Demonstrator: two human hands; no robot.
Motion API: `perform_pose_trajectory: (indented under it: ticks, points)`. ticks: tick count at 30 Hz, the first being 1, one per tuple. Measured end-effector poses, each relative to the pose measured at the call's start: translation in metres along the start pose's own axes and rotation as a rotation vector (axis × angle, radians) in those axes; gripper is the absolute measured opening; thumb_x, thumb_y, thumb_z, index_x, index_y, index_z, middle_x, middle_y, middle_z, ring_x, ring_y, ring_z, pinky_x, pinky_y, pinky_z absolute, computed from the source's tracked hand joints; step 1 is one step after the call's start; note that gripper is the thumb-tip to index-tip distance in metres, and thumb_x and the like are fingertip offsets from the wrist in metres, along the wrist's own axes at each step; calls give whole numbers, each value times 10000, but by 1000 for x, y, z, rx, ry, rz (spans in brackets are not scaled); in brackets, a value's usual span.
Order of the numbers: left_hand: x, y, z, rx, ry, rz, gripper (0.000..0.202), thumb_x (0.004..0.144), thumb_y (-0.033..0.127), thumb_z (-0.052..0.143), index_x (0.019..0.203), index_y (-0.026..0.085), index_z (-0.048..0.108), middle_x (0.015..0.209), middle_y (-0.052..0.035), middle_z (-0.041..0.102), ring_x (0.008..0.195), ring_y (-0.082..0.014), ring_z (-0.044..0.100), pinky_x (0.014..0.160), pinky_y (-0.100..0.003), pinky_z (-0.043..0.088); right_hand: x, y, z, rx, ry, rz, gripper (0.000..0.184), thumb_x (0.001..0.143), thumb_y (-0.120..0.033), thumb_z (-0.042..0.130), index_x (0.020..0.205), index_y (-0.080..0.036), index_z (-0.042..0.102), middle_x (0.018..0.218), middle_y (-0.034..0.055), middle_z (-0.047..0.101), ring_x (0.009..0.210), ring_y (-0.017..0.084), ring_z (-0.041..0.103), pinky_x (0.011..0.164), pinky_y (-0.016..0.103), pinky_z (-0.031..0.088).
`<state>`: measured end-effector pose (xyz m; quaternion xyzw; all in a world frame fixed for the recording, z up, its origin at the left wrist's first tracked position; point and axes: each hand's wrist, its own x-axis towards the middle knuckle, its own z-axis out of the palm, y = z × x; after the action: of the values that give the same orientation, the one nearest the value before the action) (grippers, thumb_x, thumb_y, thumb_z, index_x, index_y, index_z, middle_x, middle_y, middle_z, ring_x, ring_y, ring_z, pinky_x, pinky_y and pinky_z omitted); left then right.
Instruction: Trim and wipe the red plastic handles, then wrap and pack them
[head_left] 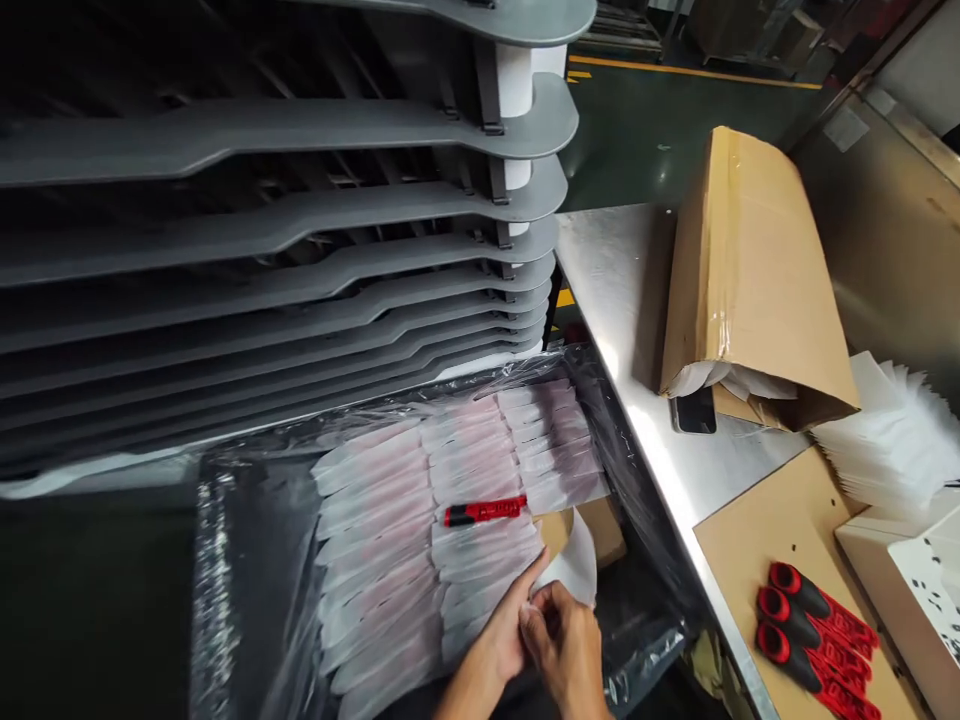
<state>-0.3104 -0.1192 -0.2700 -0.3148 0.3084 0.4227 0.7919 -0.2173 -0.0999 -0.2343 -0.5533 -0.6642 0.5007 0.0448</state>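
Both hands meet low over the plastic liner (225, 590): the left hand (501, 635) slants in with a digit stretched out, the right hand (571, 645) curls beside a bent white sheet (579, 560); whether either grips it, I can't tell. A red-and-black handle (486, 511) lies on wrapped rows (375, 540). Rightward, a steel table (600, 270) bears a carton (772, 260); grey panels (337, 125) rise ahead, green floor (637, 150) beyond.

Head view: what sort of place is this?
Probably a factory or workshop: a stack of grey panels, a metal table with a cardboard box on it, and a yellow line across the floor.
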Motion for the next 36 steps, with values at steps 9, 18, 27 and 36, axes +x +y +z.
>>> perform_pose_trajectory:
  ticks: [9,18,27,36]
  points:
    - [19,1,-16,-205,188,199,257,922,258,489,955,96,686,669,-79,732,630,-229,705,689,-324,549,9,26,-23,-165,-143,-48,312,717,-111,534,966,-240,672,855,-2,730,746,167,677,654,219,410]
    - [31,-6,-10,-282,285,277,124,862,180,543,765,144,611,569,-19,658,468,-149,605,514,-250,497,11,22,-10,-430,-45,-89,157,783,-110,552,861,-215,637,873,26,682,817,192,635,690,257,400]
    - [38,-7,-11,-302,315,205,212,941,191,485,753,155,576,610,12,633,534,-119,610,572,-245,496,20,25,-11,-535,-16,-85,303,717,-29,598,972,-173,678,990,114,673,942,293,581,809,392,407]
    - [-3,25,-49,-298,364,255,179,911,148,484,930,86,651,629,-72,711,499,-191,653,520,-269,506,42,2,-12,-23,-181,-91,514,647,-137,732,1140,-269,668,1207,41,652,1176,261,548,1005,374,384]
